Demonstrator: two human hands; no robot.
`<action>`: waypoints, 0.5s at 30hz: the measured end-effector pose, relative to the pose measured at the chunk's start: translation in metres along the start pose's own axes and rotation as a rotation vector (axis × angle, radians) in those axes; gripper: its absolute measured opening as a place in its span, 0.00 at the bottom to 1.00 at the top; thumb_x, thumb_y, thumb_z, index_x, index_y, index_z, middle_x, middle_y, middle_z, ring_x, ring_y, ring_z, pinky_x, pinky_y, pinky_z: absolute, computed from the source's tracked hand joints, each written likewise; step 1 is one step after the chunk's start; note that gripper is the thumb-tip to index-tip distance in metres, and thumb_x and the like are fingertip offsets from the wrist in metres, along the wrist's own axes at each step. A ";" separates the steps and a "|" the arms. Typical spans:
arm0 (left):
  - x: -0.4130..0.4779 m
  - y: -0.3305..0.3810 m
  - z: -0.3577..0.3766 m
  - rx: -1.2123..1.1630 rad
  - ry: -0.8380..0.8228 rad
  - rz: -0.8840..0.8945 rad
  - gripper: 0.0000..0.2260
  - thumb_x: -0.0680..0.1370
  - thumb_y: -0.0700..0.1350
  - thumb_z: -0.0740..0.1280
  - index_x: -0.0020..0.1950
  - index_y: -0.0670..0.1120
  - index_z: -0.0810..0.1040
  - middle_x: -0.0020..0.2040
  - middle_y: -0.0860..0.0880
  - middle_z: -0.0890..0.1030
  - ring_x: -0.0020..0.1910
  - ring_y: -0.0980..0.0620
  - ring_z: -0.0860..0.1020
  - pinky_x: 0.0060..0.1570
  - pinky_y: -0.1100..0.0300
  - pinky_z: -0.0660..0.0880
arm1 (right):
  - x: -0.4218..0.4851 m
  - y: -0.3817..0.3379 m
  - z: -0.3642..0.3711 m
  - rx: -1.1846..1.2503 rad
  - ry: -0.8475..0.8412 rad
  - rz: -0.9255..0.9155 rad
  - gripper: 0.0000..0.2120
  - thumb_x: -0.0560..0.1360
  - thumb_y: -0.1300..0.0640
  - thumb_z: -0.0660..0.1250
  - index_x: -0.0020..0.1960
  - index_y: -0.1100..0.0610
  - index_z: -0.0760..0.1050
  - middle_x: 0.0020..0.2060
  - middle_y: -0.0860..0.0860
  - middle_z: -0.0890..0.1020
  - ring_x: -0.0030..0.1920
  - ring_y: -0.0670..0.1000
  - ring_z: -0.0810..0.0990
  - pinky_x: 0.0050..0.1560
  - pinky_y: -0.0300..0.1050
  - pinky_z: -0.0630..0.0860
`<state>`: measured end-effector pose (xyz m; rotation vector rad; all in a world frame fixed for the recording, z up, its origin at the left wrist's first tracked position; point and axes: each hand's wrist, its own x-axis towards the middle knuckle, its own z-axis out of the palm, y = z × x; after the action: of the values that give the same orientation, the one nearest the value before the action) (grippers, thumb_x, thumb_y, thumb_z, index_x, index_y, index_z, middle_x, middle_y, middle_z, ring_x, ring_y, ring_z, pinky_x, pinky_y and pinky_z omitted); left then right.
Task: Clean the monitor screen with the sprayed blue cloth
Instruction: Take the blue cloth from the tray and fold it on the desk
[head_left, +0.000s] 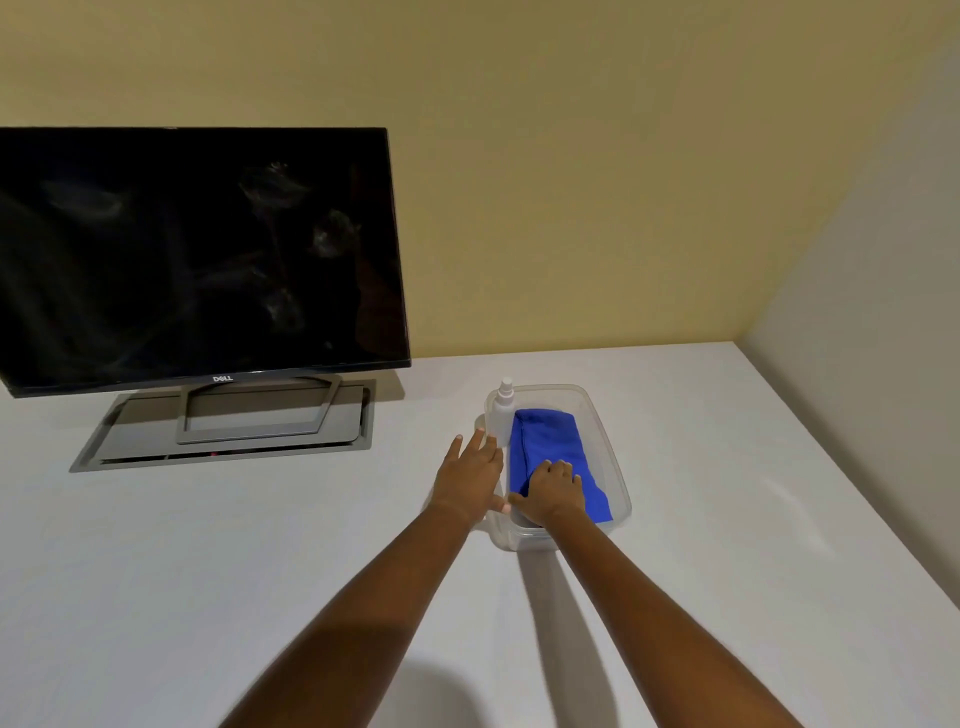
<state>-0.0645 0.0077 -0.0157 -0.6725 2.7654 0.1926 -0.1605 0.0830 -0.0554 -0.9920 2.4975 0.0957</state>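
A black monitor (197, 254) with a smudged dark screen stands at the back left of the white table. A clear plastic tub (610, 452) sits to its right and holds a folded blue cloth (550, 436) and a small white spray bottle (503, 410). My right hand (553, 491) is inside the tub, its fingers curled down on the near part of the cloth. My left hand (470, 478) lies flat with straight fingers against the tub's left outer side, just short of the bottle.
The monitor's grey stand sits on a grey cable panel (228, 441) set into the table (260, 571). A yellow wall runs behind, and a white wall closes the right side beyond the table's right edge.
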 end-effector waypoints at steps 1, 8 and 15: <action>0.001 0.000 0.000 0.013 -0.001 0.000 0.35 0.75 0.56 0.63 0.75 0.43 0.52 0.78 0.45 0.51 0.77 0.46 0.46 0.75 0.49 0.44 | 0.002 -0.001 0.001 -0.037 0.001 0.005 0.37 0.76 0.42 0.59 0.72 0.66 0.52 0.72 0.63 0.60 0.73 0.61 0.57 0.74 0.54 0.56; -0.001 -0.001 -0.001 0.008 -0.008 0.013 0.33 0.76 0.54 0.63 0.75 0.42 0.54 0.78 0.45 0.51 0.77 0.46 0.45 0.75 0.49 0.44 | 0.006 0.002 -0.001 -0.083 0.093 -0.033 0.15 0.80 0.59 0.56 0.64 0.63 0.66 0.62 0.59 0.75 0.62 0.57 0.73 0.63 0.47 0.70; -0.007 -0.005 0.001 -0.099 0.013 0.036 0.33 0.77 0.53 0.62 0.75 0.42 0.52 0.78 0.45 0.51 0.77 0.47 0.46 0.75 0.51 0.44 | -0.011 0.029 -0.023 -0.036 0.213 -0.117 0.03 0.77 0.64 0.55 0.46 0.58 0.62 0.47 0.57 0.76 0.41 0.51 0.68 0.41 0.45 0.69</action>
<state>-0.0554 0.0063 -0.0151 -0.6511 2.7964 0.3362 -0.1814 0.1059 -0.0329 -1.2183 2.6287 -0.0015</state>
